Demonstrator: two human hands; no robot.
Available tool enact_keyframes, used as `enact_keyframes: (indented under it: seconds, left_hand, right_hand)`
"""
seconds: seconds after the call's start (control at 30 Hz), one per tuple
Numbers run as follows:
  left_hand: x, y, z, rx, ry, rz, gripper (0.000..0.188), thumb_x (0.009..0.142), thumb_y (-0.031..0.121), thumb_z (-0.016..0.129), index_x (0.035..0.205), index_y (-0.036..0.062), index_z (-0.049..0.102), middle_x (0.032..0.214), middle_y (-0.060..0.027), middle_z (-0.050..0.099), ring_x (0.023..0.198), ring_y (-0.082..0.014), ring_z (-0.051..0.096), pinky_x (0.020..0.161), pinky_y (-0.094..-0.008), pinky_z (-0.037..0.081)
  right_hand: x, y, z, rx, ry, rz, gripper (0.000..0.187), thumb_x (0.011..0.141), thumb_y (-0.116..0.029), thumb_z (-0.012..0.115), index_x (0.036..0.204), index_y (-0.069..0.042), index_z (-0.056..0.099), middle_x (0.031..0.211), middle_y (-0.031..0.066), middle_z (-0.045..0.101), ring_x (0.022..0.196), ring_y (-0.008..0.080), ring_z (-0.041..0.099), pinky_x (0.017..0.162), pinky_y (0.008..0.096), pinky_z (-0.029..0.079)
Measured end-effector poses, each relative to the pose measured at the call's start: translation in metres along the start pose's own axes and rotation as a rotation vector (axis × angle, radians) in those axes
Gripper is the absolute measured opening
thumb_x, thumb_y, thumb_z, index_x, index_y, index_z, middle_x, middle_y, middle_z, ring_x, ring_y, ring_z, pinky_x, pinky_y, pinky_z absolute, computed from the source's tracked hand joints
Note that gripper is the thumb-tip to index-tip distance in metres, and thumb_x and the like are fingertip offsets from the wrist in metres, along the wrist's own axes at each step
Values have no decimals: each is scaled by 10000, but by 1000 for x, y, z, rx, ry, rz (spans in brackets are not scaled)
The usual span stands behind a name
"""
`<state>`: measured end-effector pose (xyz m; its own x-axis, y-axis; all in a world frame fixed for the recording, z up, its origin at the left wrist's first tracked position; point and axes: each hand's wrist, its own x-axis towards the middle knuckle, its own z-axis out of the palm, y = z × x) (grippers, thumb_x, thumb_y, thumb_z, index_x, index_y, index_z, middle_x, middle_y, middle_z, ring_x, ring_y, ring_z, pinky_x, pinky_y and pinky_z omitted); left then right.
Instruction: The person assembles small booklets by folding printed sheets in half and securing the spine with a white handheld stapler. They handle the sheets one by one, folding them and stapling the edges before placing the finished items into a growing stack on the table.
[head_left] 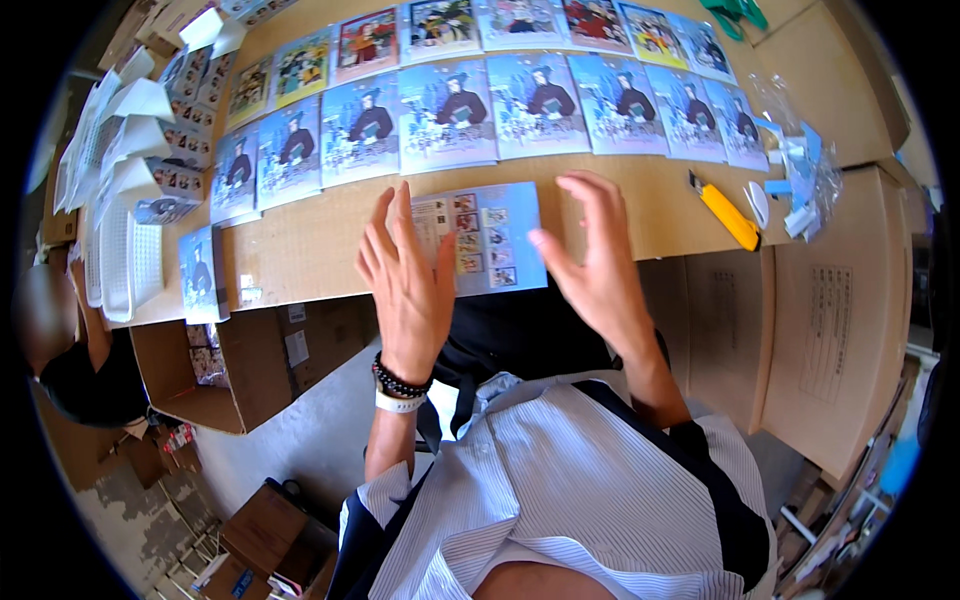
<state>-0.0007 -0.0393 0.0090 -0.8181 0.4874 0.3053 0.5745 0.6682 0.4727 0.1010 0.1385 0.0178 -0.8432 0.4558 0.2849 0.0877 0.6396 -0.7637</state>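
A flat light-blue pack, printed with a grid of small pictures, lies at the table's near edge in front of me. I cannot tell whether it is a booklet or a thin box. Over its left end rests my left hand, open, with fingers stretched forward and the thumb along the printed face. My right hand is open too, raised at the pack's right edge with fingers apart; its thumb tip comes close to that edge, and I cannot tell if they touch. Beyond both hands stands a row of blue picture covers lying flat.
Behind is a second row of colourful covers. At right lie a yellow box cutter and crumpled clear plastic. White baskets and a small blue stack stand left. An open carton sits below; a person is nearby.
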Motion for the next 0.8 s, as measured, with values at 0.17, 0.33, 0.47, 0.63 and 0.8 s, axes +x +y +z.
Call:
enact_keyframes:
  seconds: [0.17,0.33,0.47,0.63,0.8]
  left_hand:
    - [6,14,-19,-19,-377,354,722,845,394,757,1459,136,480,1553,-146,369,1451,-376,322,1191,-511,265]
    - [12,15,-7,131,-414,433,870,720,591,757,1468,222,508,1596,-89,352,1503,-339,252,1236,-537,180]
    - [14,13,-5,187,-369,480,811,774,645,690,1471,272,510,1584,-99,373,1486,-375,272,1220,-552,200]
    - [6,13,3,222,-317,469,792,812,702,612,1474,279,506,1592,-106,361,1486,-396,268,1207,-562,224]
    - [-2,14,11,272,-296,446,853,809,736,558,1517,275,444,1615,-85,325,1505,-360,240,1225,-542,195]
  right_hand:
    - [-17,60,-90,-332,186,57,233,904,-20,641,1136,-23,626,1161,141,641,1106,335,607,960,398,474]
    - [-33,112,-144,-794,215,-24,394,880,-95,711,1263,-63,621,1274,149,602,1301,366,490,1089,469,371]
    - [-33,128,-156,-771,154,-39,383,899,-61,686,1277,-83,631,1169,115,628,1106,318,600,979,456,425]
    - [-46,89,-133,-385,172,-8,454,886,-21,695,1330,-90,629,1065,124,612,908,274,631,758,360,530]
    - [-82,28,-82,-137,-96,-68,499,824,-65,767,1308,-132,668,953,75,600,712,202,637,610,310,538]
